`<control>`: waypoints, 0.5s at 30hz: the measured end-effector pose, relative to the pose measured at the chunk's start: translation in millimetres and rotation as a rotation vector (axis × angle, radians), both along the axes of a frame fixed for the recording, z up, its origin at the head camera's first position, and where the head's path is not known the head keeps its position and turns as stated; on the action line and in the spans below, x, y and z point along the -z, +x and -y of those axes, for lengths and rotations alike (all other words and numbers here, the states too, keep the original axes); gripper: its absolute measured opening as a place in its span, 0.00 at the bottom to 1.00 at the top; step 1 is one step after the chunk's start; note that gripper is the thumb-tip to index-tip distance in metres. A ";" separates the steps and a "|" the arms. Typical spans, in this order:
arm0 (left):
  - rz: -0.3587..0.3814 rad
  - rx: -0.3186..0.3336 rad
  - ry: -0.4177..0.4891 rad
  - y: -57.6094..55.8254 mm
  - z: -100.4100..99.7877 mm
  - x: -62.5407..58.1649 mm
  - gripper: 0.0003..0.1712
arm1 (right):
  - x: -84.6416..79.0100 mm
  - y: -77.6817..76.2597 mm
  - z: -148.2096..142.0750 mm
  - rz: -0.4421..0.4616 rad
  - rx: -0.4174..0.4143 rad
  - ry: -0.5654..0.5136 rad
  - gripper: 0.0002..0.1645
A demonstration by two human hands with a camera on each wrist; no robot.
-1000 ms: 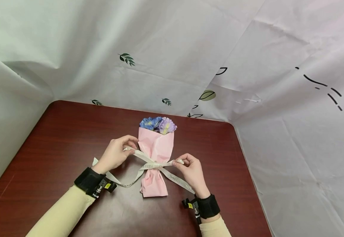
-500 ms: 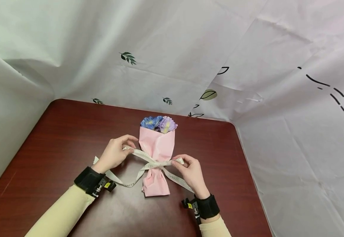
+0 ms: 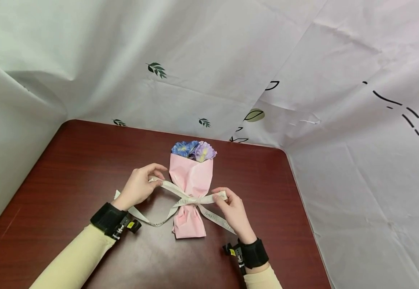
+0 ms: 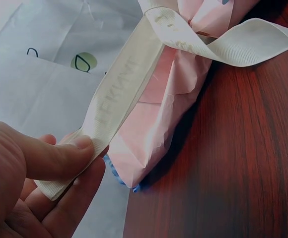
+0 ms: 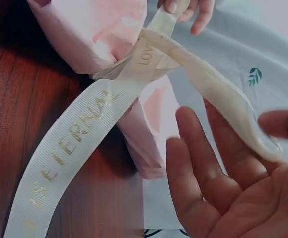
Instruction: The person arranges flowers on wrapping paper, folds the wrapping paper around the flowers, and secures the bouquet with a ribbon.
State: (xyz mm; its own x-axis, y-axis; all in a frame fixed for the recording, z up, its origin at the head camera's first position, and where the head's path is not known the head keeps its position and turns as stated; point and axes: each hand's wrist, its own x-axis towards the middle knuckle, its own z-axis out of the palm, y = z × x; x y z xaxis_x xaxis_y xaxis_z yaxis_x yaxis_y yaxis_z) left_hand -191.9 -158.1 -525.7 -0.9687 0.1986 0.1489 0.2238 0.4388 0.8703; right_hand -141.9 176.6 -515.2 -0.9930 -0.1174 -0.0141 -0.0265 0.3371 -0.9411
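A small bouquet lies on the table, its pink wrapping paper [image 3: 191, 172] gathered at the waist. One blue flower [image 3: 181, 148] and one lilac flower [image 3: 204, 151] show at its top. White ribbon [image 3: 188, 202] with gold lettering crosses over the waist in a knot. My left hand [image 3: 142, 186] pinches one doubled length of it between thumb and fingers, left of the paper. To the right, my right hand [image 3: 232, 206] holds a ribbon loop [image 5: 223, 101] between thumb and index finger, its other fingers spread. Two loose tails trail down, one toward each wrist.
The dark red wooden table [image 3: 151, 261] has rounded far corners. A pale printed sheet [image 3: 195, 60] hangs behind it and down both sides. Each wrist wears a black strap [image 3: 109, 220] with a small camera.
The right-hand loop has opened out, with more of its lettered face showing, as the right fingers shifted slightly. The left hand has barely moved. The bouquet sits a little farther right in view.
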 end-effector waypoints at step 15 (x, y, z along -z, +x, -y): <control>0.005 -0.013 -0.012 0.3 3.9 4.5 0.22 | -0.4 -1.2 -12.6 0.033 0.074 -0.011 0.19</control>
State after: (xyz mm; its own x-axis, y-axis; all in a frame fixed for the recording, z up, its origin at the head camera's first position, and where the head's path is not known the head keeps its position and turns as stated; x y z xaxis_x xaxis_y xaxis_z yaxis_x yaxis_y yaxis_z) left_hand -191.6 -161.9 -530.2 -0.9719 0.1880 0.1414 0.2134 0.4517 0.8663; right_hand -143.1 189.2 -514.8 -0.9980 -0.0437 -0.0458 0.0291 0.3268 -0.9447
